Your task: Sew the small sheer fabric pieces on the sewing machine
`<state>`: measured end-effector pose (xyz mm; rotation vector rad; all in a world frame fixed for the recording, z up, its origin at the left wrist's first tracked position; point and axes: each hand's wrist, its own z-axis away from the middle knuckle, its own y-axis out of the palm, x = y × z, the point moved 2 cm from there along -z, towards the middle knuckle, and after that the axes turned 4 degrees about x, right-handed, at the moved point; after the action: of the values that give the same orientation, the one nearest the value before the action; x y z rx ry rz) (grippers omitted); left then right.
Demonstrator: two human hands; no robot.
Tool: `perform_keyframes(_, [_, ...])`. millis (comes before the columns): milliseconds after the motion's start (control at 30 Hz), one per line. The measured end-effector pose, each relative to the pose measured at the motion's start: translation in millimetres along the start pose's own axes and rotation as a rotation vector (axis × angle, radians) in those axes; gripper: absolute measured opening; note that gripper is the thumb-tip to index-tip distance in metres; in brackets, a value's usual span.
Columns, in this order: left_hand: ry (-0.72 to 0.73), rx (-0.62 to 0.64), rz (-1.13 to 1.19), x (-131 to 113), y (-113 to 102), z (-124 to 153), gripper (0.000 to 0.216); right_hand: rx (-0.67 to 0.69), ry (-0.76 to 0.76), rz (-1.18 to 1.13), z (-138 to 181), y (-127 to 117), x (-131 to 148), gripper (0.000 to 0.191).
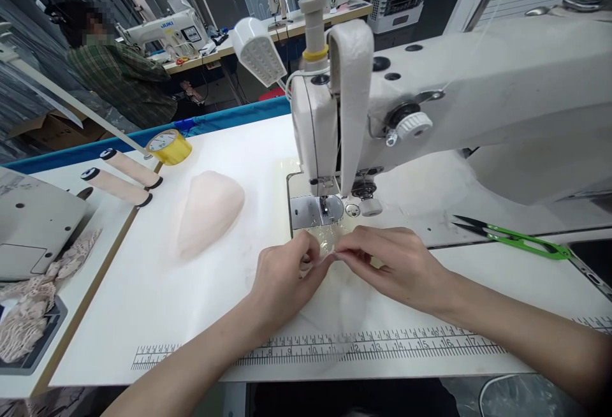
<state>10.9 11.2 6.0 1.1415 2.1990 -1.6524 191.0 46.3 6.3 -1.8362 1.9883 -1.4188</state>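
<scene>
Just in front of the needle area of a white sewing machine (315, 130), my left hand (287, 273) and my right hand (394, 267) come together, fingertips nearly touching. Both pinch a thin, pale, see-through piece of fabric (333, 256), mostly covered by the fingers. Behind the fingertips lies the metal needle plate (306, 212), with the presser foot (325, 208) above it. A pale pink moulded cup (210, 213) rests on the white tabletop left of my hands. Green-handled thread snips (521, 238) lie to the right, beyond my right hand.
Two thread cones (117, 186) and a yellow tape roll (169, 146) occupy the table's left side. A ruler scale (310, 348) runs along the front edge. Lacy fabric (33, 305) hangs by another machine at left. Further back, a person (119, 73) works near more sewing machines.
</scene>
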Motion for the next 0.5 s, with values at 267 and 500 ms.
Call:
perform_keyframes(267, [0.091, -0.005, -0.008, 4.7, 0.3, 2.2, 0.017, -0.043, -0.042, 0.025, -1.3, -0.5, 2.7, 0.01])
perform_keyframes(500, [0.267, -0.149, -0.169, 0.5, -3.8, 0.0, 0.01, -0.062, -0.037, 0.0, 0.4, 1.0, 1.2, 0.015])
